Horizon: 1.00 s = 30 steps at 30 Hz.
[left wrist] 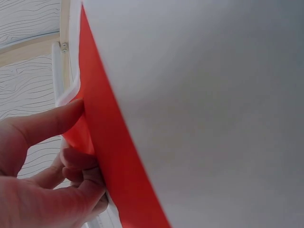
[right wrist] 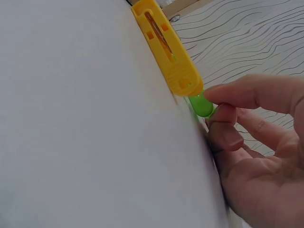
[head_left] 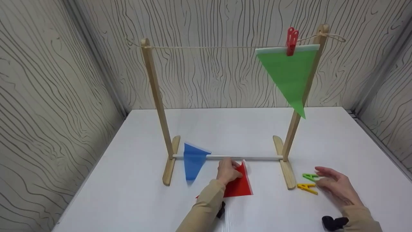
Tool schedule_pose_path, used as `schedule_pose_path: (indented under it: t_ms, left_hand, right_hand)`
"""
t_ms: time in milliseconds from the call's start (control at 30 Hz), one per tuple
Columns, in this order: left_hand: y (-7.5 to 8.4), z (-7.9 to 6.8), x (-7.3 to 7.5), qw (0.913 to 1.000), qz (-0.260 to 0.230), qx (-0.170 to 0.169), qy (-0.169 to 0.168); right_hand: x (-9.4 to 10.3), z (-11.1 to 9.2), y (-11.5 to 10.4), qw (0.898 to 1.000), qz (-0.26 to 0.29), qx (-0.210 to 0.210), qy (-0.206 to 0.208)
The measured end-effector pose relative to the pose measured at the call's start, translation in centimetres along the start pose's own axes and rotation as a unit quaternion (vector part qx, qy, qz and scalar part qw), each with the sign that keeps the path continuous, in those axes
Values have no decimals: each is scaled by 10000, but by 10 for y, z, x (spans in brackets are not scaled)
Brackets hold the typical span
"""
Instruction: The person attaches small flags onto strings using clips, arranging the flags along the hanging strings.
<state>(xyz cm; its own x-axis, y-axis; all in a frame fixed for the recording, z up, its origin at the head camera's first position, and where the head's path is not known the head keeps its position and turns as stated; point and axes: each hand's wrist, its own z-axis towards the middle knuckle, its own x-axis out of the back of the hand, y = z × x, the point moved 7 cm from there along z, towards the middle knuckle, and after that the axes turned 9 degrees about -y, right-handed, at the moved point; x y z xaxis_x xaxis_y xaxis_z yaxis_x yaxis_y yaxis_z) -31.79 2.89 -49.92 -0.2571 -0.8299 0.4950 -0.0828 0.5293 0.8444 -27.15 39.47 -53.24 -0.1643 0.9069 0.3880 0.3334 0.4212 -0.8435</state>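
On the table, my left hand [head_left: 228, 172] pinches a red triangular flag [head_left: 242, 187], a fold of which is bunched between the fingers in the left wrist view. Its white hem [head_left: 247, 175] faces right. At the right, my right hand [head_left: 338, 185] is at a green clothespin [head_left: 310, 177], thumb and forefinger apart around its handle end. Just in front lies a yellow clothespin [head_left: 307, 188]. The yellow one [right wrist: 168, 50] partly hides the green one [right wrist: 203, 105] in the right wrist view, where the thumb tip is close to the green handle.
A wooden stand with two posts [head_left: 156, 96] carries a string [head_left: 206, 47]. From it hangs a green flag [head_left: 289, 71] under a red clothespin [head_left: 291, 42]. A blue flag [head_left: 194, 161] lies over the stand's white bottom rod [head_left: 260, 158]. Patterned walls [head_left: 212, 80] enclose the table.
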Motion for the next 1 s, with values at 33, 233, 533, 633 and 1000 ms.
schedule_pose_path:
  t_ms: [33,233,533,633,1000]
  left_hand:
    - [0,0,0,10000,-15,4,-8]
    - [1,1,-1,10000,-75,46,-34]
    - [-5,0,-3,9997,-107,203,-79]
    - [-5,0,-3,9997,-107,191,-71]
    - [-3,-1,-1,10000,-50,-16,-41]
  right_hand:
    - [0,0,-1,10000,-54,26,4]
    - [0,1,-3,9992,-389,102,-20]
    - [-4,1,-4,9978,-649,120,-96]
    - [-4,2,-5,9978,-651,82,-86]
    - [-3,5,-4,9994,-328,-48,-93]
